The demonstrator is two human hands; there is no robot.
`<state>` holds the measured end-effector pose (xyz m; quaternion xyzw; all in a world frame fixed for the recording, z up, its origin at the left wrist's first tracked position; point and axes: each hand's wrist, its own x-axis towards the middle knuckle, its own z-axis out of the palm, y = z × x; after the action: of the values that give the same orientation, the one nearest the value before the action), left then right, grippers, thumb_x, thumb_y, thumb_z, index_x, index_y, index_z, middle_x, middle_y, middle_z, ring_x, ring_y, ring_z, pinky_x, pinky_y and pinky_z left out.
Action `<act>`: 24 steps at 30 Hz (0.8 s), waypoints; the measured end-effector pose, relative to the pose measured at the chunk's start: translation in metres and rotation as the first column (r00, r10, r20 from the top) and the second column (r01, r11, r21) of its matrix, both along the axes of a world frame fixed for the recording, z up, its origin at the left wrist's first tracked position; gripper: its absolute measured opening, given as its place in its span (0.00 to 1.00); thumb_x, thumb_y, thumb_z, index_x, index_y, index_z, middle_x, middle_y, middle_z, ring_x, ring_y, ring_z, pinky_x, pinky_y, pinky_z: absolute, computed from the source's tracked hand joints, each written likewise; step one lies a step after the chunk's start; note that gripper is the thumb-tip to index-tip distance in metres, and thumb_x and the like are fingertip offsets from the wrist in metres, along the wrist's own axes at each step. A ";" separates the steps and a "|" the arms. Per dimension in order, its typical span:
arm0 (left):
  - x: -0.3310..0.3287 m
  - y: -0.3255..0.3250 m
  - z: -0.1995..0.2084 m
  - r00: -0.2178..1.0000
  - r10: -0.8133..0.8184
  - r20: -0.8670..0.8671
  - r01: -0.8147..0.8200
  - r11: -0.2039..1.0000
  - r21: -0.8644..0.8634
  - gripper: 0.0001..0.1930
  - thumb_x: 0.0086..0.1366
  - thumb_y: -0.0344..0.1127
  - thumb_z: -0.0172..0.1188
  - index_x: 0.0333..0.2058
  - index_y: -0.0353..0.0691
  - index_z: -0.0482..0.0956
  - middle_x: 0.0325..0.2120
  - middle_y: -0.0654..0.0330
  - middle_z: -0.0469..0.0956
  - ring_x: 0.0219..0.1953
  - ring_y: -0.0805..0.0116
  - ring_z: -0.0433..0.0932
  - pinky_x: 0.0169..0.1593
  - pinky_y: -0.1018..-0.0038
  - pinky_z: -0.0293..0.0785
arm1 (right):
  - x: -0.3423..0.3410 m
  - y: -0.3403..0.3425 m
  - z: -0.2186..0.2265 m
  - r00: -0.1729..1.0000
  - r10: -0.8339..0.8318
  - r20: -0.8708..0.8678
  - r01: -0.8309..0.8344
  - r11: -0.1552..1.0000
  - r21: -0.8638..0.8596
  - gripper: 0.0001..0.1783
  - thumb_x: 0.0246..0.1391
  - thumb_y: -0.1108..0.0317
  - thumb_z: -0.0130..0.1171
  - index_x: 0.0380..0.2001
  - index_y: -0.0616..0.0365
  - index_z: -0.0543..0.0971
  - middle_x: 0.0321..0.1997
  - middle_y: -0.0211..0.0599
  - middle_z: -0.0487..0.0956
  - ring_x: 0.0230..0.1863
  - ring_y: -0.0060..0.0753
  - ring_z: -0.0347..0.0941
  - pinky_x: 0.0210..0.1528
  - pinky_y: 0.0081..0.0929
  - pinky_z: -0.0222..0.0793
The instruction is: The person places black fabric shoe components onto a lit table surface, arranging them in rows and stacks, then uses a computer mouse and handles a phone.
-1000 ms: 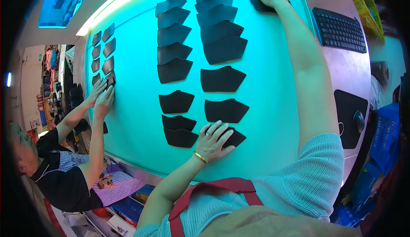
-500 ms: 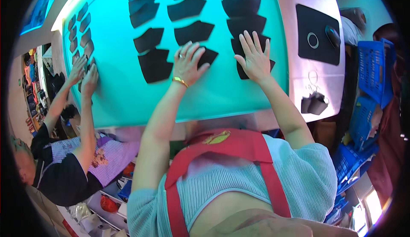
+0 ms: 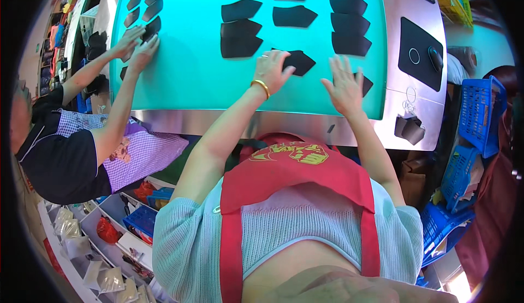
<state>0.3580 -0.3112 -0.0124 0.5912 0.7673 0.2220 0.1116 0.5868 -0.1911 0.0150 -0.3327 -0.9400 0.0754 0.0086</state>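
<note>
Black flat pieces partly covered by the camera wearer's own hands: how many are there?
2: one black piece partly under the left hand, another black piece partly under the right hand. More may be hidden beneath.

Crowded shelves (image 3: 56,36) beside pale wall (image 3: 35,65)

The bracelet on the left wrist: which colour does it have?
The bracelet is gold, seen best in the head view.

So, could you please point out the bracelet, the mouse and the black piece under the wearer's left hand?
Bracelet (image 3: 263,85), head view: its gold band.
Mouse (image 3: 435,59), head view: its top.
Black piece (image 3: 301,63), head view: its uncovered part.
</note>
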 end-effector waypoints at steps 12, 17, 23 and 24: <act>-0.080 -0.082 0.009 0.989 0.112 -0.093 -0.128 0.973 -0.190 0.15 0.58 0.38 0.63 0.43 0.48 0.75 0.43 0.60 0.76 0.49 0.56 0.73 0.49 0.59 0.68 | -0.099 -0.002 -0.001 0.932 0.342 0.122 -0.316 0.930 -0.189 0.34 0.64 0.39 0.44 0.68 0.42 0.62 0.74 0.27 0.59 0.76 0.35 0.49 0.73 0.61 0.35; -0.140 -0.010 0.004 0.980 0.135 -0.149 -0.112 0.982 0.155 0.13 0.57 0.37 0.64 0.41 0.47 0.75 0.42 0.59 0.74 0.47 0.54 0.73 0.47 0.60 0.69 | -0.175 0.042 -0.036 0.996 0.084 0.012 -0.084 0.996 -0.005 0.37 0.64 0.38 0.43 0.69 0.44 0.61 0.75 0.30 0.57 0.76 0.38 0.48 0.72 0.64 0.33; -0.162 -0.019 0.002 0.996 0.047 -0.079 -0.049 0.999 -0.014 0.12 0.57 0.40 0.65 0.38 0.48 0.75 0.38 0.61 0.76 0.44 0.56 0.74 0.45 0.59 0.69 | -0.175 0.018 0.014 0.976 0.054 0.211 -0.031 0.993 -0.111 0.36 0.65 0.38 0.41 0.68 0.45 0.63 0.75 0.31 0.57 0.75 0.38 0.49 0.71 0.66 0.34; -0.181 0.003 0.005 0.994 0.078 -0.074 -0.068 0.990 0.127 0.12 0.57 0.40 0.64 0.39 0.48 0.76 0.37 0.62 0.76 0.44 0.56 0.75 0.45 0.60 0.69 | -0.202 0.041 0.019 0.998 0.059 0.031 -0.057 0.996 -0.067 0.36 0.65 0.38 0.40 0.69 0.45 0.62 0.75 0.30 0.57 0.75 0.38 0.49 0.71 0.66 0.35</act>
<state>0.1768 -0.3081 -0.0076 0.5768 0.7769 0.2499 0.0359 0.3844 -0.1503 0.0338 -0.3066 -0.9462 0.1012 -0.0202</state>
